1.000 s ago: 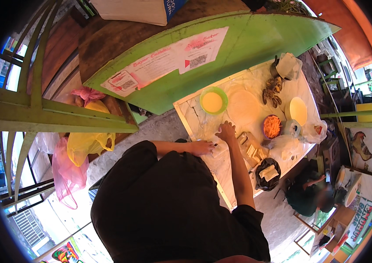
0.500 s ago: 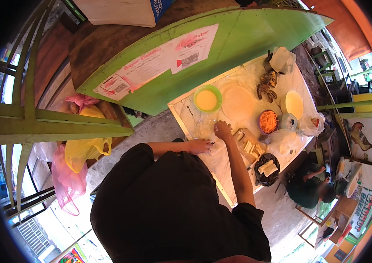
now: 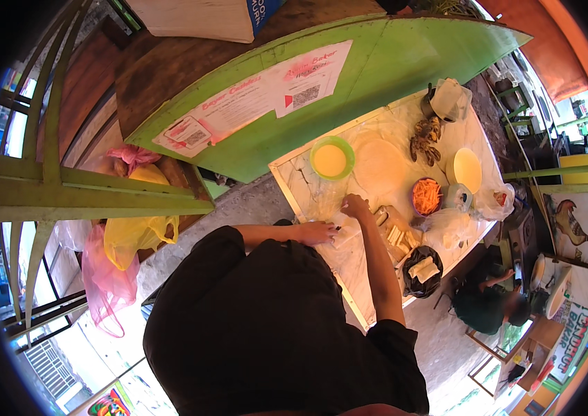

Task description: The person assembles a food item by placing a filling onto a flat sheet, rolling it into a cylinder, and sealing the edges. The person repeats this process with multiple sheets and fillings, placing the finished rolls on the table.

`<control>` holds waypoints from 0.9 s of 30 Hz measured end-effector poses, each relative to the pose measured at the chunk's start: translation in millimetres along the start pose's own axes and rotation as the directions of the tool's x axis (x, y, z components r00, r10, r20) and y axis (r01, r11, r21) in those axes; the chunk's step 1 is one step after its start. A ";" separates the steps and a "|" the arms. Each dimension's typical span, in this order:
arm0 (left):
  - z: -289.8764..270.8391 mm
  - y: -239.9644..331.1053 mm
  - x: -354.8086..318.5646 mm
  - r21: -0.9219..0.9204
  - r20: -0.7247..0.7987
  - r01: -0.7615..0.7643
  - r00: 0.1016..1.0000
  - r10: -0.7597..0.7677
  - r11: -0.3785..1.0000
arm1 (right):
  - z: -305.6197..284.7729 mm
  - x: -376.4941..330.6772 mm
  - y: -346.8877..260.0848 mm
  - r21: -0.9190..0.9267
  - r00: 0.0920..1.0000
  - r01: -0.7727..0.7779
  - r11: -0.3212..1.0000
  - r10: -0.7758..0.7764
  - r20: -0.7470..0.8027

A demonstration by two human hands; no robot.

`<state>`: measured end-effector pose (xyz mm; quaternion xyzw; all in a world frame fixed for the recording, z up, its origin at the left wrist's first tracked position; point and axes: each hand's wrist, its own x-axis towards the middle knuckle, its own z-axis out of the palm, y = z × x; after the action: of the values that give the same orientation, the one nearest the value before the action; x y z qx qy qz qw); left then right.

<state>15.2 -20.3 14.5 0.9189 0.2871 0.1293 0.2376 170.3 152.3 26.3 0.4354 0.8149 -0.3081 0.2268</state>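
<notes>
light-green bowl (image 3: 350,167) of pale-yellow liquid (image 3: 329,160), pale cream sheet (image 3: 380,166), orange shreds (image 3: 427,195) in a purple bowl (image 3: 414,203), pale-beige rolls (image 3: 399,239), white tabletop (image 3: 355,267) with grey marbling, black shirt (image 3: 252,326), green panel (image 3: 374,83), yellow plastic bag (image 3: 126,239), pink plastic bag (image 3: 105,277)

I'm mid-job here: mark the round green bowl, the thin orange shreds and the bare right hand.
Round green bowl (image 3: 351,159), head view: right side of its rim.
Thin orange shreds (image 3: 427,196), head view: middle of the heap.
Bare right hand (image 3: 356,205), head view: back of the hand.
</notes>
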 end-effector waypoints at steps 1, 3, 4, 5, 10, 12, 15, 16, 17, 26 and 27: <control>1.7 0.2 0.3 0.016 -0.003 0.005 1.000 -0.005 1.000 | 0.6 0.5 2.1 0.028 1.000 0.010 1.000 -0.010 -0.010; 1.6 0.6 1.2 0.034 0.004 0.007 1.000 -0.007 0.999 | 1.4 -0.2 3.6 0.055 0.999 0.026 0.998 -0.024 -0.039; -0.5 0.3 1.8 0.038 0.015 0.004 1.000 -0.005 0.999 | 1.1 -1.3 3.5 0.054 0.998 0.031 0.998 -0.028 -0.058; -2.6 0.1 2.5 0.041 0.027 0.000 1.000 -0.001 0.999 | 0.8 -2.5 3.2 0.054 0.996 0.036 0.998 -0.031 -0.078; -5.1 2.4 3.6 0.023 0.032 0.022 0.999 -0.022 1.000 | 7.6 -14.8 -0.3 -0.135 0.928 0.116 0.984 -0.156 -0.339; -3.6 3.6 1.9 0.013 0.037 0.037 0.999 -0.037 0.999 | 11.6 -27.4 -5.0 -0.146 0.864 0.119 0.982 -0.175 -0.472; -1.3 1.0 -0.8 -0.014 0.020 0.043 0.999 -0.043 0.999 | 13.2 -67.5 -17.6 0.052 0.750 0.174 0.983 -0.098 -0.655; -0.7 2.2 -1.2 -0.016 0.020 0.056 0.998 -0.055 0.998 | 16.4 -88.2 -26.5 0.097 0.691 0.208 0.973 -0.076 -0.719; -0.4 2.6 -0.9 -0.016 0.020 0.064 0.998 -0.064 0.998 | 22.1 -106.0 -34.3 0.138 0.625 0.242 0.960 -0.046 -0.780; 12.2 -8.2 -0.8 -0.043 -0.152 -0.034 0.988 0.027 0.998 | 135.2 -175.5 -55.4 0.408 0.710 0.296 0.864 0.087 -0.699; 8.5 -6.1 1.7 -0.031 -0.098 -0.013 0.995 0.010 0.999 | 139.2 -175.6 -56.3 0.386 0.682 0.329 0.862 0.066 -0.729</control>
<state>16.8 -18.0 4.3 0.9092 0.2909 0.1801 0.2371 227.6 -69.5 57.0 0.5008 0.7621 -0.3236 -0.2522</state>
